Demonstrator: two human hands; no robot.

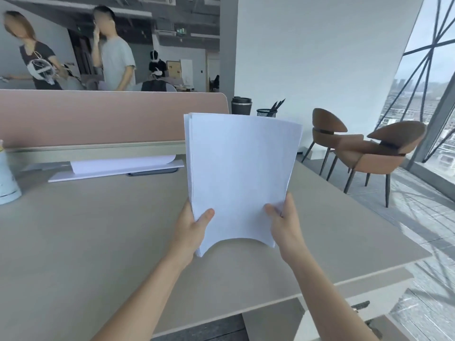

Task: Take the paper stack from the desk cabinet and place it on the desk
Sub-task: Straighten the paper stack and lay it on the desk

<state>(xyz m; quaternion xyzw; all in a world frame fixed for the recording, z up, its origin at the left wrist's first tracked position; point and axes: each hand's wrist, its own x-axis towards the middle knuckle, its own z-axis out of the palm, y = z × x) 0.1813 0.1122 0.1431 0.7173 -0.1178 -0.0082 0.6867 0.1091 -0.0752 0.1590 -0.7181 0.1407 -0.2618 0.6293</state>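
Already out of the cabinet, the paper stack [240, 175] stands lifted above the counter [103, 230], gripped at its lower corners by both hands. Its long axis runs up and away from the hands, the top edge leaning toward the far divider. Each hand is equally near: the left hand [190, 225] is closed on the lower left edge, the right hand [285, 222] on the lower right. Plain white sheets bow slightly, the bottom edge arching between the thumbs, layers fanned along the left side.
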